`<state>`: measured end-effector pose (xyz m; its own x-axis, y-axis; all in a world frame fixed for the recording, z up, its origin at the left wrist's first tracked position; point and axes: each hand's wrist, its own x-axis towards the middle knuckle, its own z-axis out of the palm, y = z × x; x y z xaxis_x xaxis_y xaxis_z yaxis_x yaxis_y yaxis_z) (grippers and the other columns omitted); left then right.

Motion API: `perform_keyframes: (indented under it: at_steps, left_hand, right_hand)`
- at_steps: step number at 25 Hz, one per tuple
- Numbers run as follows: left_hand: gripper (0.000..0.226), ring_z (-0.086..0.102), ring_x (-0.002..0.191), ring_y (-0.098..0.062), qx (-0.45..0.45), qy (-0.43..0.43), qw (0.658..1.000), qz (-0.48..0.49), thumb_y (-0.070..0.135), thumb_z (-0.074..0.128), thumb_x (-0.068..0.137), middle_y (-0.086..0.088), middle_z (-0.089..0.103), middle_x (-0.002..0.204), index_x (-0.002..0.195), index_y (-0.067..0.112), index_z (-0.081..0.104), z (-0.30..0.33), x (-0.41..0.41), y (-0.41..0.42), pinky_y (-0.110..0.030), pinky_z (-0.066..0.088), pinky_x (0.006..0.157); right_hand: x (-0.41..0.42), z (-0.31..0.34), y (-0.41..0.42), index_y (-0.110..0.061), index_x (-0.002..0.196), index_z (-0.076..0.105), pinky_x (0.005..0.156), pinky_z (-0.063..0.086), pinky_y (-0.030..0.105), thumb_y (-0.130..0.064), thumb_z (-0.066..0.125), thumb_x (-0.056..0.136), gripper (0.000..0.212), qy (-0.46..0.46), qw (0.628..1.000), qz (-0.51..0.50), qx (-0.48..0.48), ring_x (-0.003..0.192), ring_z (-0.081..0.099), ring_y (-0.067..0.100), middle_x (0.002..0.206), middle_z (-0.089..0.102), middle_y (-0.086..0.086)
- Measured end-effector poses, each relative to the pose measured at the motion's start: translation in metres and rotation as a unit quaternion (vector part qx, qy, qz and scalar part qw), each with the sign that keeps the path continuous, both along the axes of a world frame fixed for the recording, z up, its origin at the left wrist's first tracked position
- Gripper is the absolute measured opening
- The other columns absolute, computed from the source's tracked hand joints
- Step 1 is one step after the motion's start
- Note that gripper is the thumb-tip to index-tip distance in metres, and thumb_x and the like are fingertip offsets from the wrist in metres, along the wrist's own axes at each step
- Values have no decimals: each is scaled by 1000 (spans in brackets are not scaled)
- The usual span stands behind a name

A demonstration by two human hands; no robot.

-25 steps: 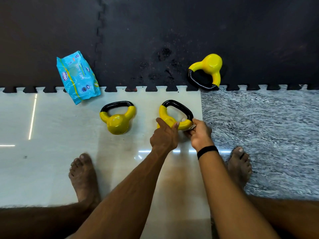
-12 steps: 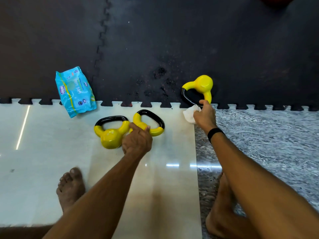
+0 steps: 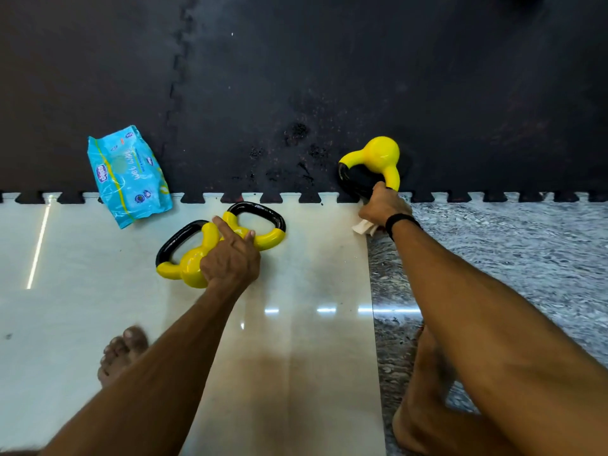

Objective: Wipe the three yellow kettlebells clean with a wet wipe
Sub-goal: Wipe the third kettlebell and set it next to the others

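Three yellow kettlebells are on the floor, each with a black handle. Two of them lie together under the left hand (image 3: 232, 258): the middle kettlebell (image 3: 263, 227) has its body hidden beneath the palm, with the fingers curled over its yellow shoulder, and the left kettlebell (image 3: 187, 258) lies just beside that hand, touching its neighbour. Well apart from these, beyond the right hand (image 3: 381, 207), the far kettlebell (image 3: 378, 159) lies on the black foam mat (image 3: 296, 77) with its ball pointing away. The right hand's fingers are closed round its black handle, and one white wet wipe (image 3: 363, 228) is bunched under the heel of the same hand, poking out toward the wrist, which wears one black band (image 3: 399, 222). One blue wet-wipe pack (image 3: 128, 174) lies out past the left hand, half on the mat and half on the pale glossy tile (image 3: 82, 307). Two bare feet are in sight, one near each forearm.
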<state>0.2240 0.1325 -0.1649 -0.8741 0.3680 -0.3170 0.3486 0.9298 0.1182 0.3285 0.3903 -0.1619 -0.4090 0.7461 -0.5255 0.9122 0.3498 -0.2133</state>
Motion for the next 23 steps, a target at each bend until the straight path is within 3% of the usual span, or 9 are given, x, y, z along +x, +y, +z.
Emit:
perform_keyframes:
  at_steps: [4,8,11,13,16,19,21,23]
  left_hand:
    - [71,64,91,-40,15,29,999,11,45,34,100,-23,60,123,150,-1,14,4,4,0,-36,31,63]
    - [56,63,75,-41,79,76,994,-2,29,50,94,-19,67,85,143,8,33,12,10,8,-35,31,57]
    - [52,60,65,-39,139,81,985,-59,12,57,84,-17,64,72,134,10,46,13,16,16,-35,30,53]
    - [48,60,64,-37,187,37,977,-96,10,62,79,-15,64,69,125,12,52,12,21,19,-34,32,53]
    - [41,56,63,-27,282,-80,954,-71,9,65,78,-6,59,63,117,16,57,7,23,19,-34,38,54]
    - [36,55,67,-22,381,-176,908,-3,1,56,81,-5,61,72,115,10,64,-5,23,18,-31,45,62]
    - [42,59,78,-24,405,-207,890,35,5,46,76,-7,64,87,114,5,64,-8,26,18,-34,50,68]
    - [43,62,85,-32,403,-206,890,58,7,43,75,-12,65,93,112,1,62,-9,30,18,-39,52,71]
  right_hand:
    - [-10,18,-29,-9,120,51,92,44,42,-18,61,84,39,8,1000,0,-21,118,52,38,127,55,17]
    - [15,28,-75,-10,117,56,91,44,39,-15,57,85,32,-25,1000,10,-9,116,55,35,125,59,15]
    - [27,38,-104,-11,101,60,83,49,38,-13,56,83,18,-28,998,34,-38,104,63,33,110,67,13]
    - [26,52,-112,-11,81,56,76,53,40,-9,58,79,3,-31,994,59,-88,88,67,33,92,69,12]
    - [21,73,-96,-8,63,59,57,57,33,-5,64,70,9,-47,975,82,-203,51,62,26,57,61,9]
    - [27,75,-80,-6,76,66,50,51,26,-6,66,76,0,-42,945,42,-321,33,45,16,42,52,5]
    - [34,61,-75,-4,87,68,47,49,23,-8,65,80,8,-18,941,2,-339,31,43,13,40,50,2]
    - [40,47,-71,-1,82,64,45,48,21,-11,66,82,10,7,944,-52,-327,31,43,13,40,50,3]
